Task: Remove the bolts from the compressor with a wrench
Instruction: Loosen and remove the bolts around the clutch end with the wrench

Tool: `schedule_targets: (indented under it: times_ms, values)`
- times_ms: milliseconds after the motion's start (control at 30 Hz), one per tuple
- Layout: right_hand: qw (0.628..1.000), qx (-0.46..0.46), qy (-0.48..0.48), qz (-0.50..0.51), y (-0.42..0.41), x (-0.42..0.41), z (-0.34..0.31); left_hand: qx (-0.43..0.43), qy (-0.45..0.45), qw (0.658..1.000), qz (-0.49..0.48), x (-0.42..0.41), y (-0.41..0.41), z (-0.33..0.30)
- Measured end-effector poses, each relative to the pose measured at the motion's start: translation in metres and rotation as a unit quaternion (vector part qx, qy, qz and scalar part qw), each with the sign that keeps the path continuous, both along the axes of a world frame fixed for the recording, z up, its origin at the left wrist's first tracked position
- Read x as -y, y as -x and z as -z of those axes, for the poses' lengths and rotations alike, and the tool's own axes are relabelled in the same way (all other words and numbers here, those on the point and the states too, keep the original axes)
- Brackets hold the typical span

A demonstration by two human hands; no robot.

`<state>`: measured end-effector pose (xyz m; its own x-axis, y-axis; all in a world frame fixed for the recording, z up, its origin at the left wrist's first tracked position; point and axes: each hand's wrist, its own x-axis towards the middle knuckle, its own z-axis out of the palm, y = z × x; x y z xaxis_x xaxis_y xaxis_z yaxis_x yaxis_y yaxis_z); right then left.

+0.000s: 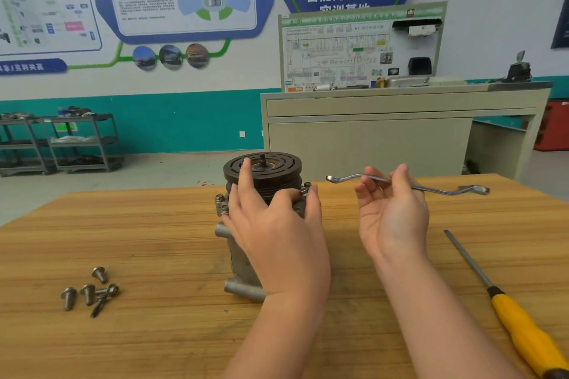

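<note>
Compressor (pixel 243 243) upright, table (pixel 154 240) centre; left hand (pixel 274 224) grips its top. Right hand (pixel 392 212) pinches wrench (pixel 437 191), raised. Loose bolts (pixel 87 289) near left; screwdriver (pixel 520 329) near right.

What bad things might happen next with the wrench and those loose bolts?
The wrench is held only lightly by the right hand, so it might slip and drop. The loose bolts lie unboxed on the table and could roll off. The compressor stands upright and might tip if the left hand lets go.
</note>
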<state>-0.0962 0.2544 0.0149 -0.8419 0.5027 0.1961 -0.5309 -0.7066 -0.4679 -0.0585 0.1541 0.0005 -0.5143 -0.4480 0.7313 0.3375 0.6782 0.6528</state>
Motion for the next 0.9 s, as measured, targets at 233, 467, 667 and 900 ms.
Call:
schedule_targets:
  times_ms: [233, 467, 667, 900]
  values:
    - [0.998, 0.034, 0.045, -0.038, 0.004, -0.003, 0.006, 0.013, 0.006, 1.0, 0.021, 0.093, -0.004, -0.008]
    - [0.998, 0.033, 0.015, -0.047, 0.001, 0.009, 0.004, 0.432, 0.152, 0.877, -0.146, 0.248, 0.015, 0.035]
    - [0.998, 0.032, -0.006, -0.048, 0.0, 0.014, 0.007, 0.462, 0.158, 0.864, -0.124, 0.256, 0.02, 0.056]
    - [0.998, 0.03, -0.001, -0.048, 0.002, 0.01, 0.008, 0.354, 0.078, 0.929, -0.08, 0.227, 0.009, 0.035]
